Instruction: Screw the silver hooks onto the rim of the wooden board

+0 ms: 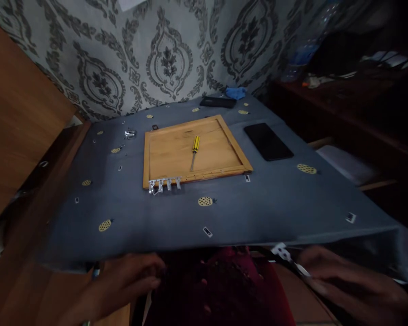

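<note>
A wooden panel (170,156) lies on the grey-blue tablecloth (258,208) in the middle of the table. A yellow-handled screwdriver (194,150) rests on the panel. Several metal hinges (163,184) sit in a row at the panel's near edge. Both my hands are below the table's front edge, in shadow. My left hand (122,283) has its fingers curled inward near the cloth's hem. My right hand (347,280) is blurred and holds a small white-and-metal object (289,259) between its fingers.
A black phone (268,141) lies right of the panel; another dark flat item (218,102) and a blue cloth (235,93) lie near the patterned wall. A metal piece (130,134) lies left of the panel. A wooden cabinet (17,113) stands at left, a dark shelf (343,104) at right.
</note>
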`<state>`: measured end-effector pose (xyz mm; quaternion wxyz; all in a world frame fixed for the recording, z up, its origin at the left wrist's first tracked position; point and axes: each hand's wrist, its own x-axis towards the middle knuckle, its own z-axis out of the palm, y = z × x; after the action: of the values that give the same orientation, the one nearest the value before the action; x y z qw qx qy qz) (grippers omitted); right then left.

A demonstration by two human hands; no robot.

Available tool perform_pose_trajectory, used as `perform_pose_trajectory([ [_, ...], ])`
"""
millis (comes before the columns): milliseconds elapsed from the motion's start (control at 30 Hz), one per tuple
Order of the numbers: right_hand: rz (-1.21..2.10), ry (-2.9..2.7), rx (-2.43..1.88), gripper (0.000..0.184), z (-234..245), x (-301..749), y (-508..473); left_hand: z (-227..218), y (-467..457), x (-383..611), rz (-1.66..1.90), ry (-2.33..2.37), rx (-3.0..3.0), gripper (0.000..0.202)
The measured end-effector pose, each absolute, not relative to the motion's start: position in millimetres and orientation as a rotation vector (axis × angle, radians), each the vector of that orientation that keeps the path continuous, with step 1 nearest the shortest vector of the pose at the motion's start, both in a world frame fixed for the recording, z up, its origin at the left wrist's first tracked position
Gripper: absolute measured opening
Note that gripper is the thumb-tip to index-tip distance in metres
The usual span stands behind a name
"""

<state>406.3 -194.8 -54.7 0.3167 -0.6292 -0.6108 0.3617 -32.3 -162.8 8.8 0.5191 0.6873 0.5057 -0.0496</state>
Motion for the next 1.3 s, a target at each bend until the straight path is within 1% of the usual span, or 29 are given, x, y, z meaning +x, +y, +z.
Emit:
perform_pose_trajectory([
  [33,1.073,-1.59,-1.527,0.029,-36,388,-177,24,-149,-26,-0.036,1.182,1.715,0.032],
  [67,1.165,-1.58,-1.493,0.029,-21,368,-157,35,-134,-19,0.082,1.177,1.794,0.031],
  [133,1.118,-1.469,-1.409,0.032,-1,328,-119,43,-101,-3,0.31,1.243,1.964,0.027],
  [167,1.073,-1.4,-1.364,0.031,3,308,-101,42,-85,5,0.429,1.278,2.064,0.025],
  [233,1.081,-1.341,-1.304,0.026,0,274,-71,33,-55,20,0.62,1.289,2.256,0.028],
  [267,1.107,-1.322,-1.275,0.026,-5,260,-59,28,-42,27,0.627,1.287,2.34,0.033],
  [367,1.204,-1.221,-1.24,0.027,-23,234,-38,14,-16,41,0.534,1.318,2.546,0.058],
  [433,1.219,-1.209,-1.257,0.029,-33,229,-33,8,-8,46,0.439,1.33,2.624,0.066],
  [633,1.208,-1.239,-1.296,0.025,-41,232,-31,-5,1,53,0.257,1.297,2.686,0.053],
  [700,1.2,-1.259,-1.291,0.021,-41,232,-30,-8,2,53,0.258,1.282,2.679,0.051],
  [833,1.18,-1.291,-1.277,0.015,-43,230,-30,-12,1,52,0.323,1.256,2.677,0.052],
  [1000,1.159,-1.362,-1.255,0.018,-44,230,-30,-11,0,50,0.316,1.255,2.664,0.049],
  [1300,1.145,-1.501,-1.213,0.021,-49,237,-26,-11,-4,53,0.308,1.307,2.648,0.037],
])
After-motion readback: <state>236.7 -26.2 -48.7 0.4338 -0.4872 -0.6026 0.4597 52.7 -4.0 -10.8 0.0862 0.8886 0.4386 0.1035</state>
